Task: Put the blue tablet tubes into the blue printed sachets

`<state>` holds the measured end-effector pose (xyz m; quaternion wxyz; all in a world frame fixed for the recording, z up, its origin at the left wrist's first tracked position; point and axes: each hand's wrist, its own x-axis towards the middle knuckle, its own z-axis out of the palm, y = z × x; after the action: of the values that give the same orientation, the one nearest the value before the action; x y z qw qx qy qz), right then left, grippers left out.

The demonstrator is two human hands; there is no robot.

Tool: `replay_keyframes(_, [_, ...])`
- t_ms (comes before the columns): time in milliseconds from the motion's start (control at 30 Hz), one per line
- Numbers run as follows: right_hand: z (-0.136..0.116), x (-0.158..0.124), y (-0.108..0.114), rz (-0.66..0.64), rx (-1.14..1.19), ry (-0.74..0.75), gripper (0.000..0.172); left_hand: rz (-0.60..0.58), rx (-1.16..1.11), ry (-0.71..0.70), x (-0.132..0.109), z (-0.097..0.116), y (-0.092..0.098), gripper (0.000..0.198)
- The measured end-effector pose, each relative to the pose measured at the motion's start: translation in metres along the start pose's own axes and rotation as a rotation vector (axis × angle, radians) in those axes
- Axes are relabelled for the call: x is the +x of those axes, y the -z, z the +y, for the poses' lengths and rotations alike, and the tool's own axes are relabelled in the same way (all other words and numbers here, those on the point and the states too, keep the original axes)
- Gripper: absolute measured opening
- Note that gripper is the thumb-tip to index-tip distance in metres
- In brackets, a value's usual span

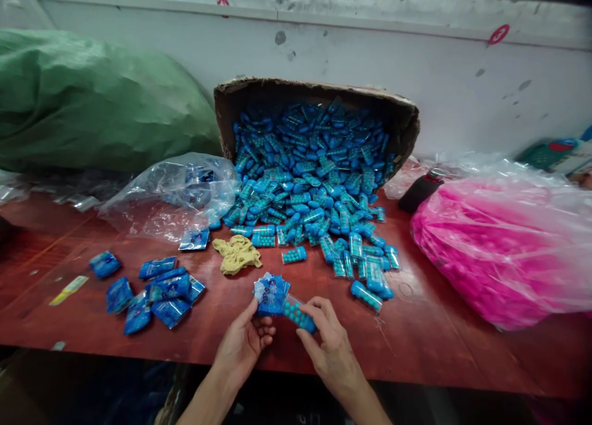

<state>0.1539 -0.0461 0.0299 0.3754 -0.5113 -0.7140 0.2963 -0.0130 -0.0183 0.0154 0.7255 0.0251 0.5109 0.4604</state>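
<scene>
Near the table's front edge, my left hand (244, 337) pinches a small stack of blue printed packets (271, 294) between thumb and fingers. My right hand (327, 335) grips a clear tube of turquoise beads with a blue end (298, 314), tilted so that its far end meets the packets. Whether that end is inside a packet or only against it, I cannot tell. Beyond the hands lies a crumpled yellow cloth-like piece (237, 254). Several filled blue packets (169, 287) are piled to the left.
A cardboard box (409, 113) on its side spills a heap of bead tubes (314, 184) onto the red table (444, 351). At right sits a clear bag with pink contents (499, 246). A clear plastic bag (152, 193) and a big green sack (102, 104) stand left.
</scene>
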Motion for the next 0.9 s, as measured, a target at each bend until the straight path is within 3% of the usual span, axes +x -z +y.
replay_keyframes(233, [0.005, -0.002, 0.000, -0.015, 0.073, 0.036, 0.037, -0.062, 0.078, -0.130, -0.001, -0.001, 0.004, 0.018])
replay_keyframes(400, [0.012, 0.000, -0.011, 0.051, 0.244, -0.088, 0.028, -0.033, 0.278, -0.326, -0.002, -0.003, -0.001, 0.027])
replay_keyframes(533, [0.017, -0.007, -0.035, 0.188, 0.112, -0.014, 0.029, -0.062, 0.103, -0.186, 0.000, -0.011, -0.010, 0.028])
replay_keyframes(667, [0.014, -0.014, -0.046, 0.136, 0.080, 0.072, 0.038, -0.082, 0.028, -0.074, 0.000, -0.012, -0.011, 0.020])
replay_keyframes(767, [0.009, -0.011, -0.040, 0.055, 0.312, -0.012, 0.034, -0.123, 0.054, -0.023, -0.001, -0.008, -0.006, 0.012])
replay_keyframes(900, [0.014, -0.002, -0.034, 0.016, 0.773, -0.253, 0.032, -0.246, 0.063, 0.006, 0.000, -0.002, 0.000, 0.007])
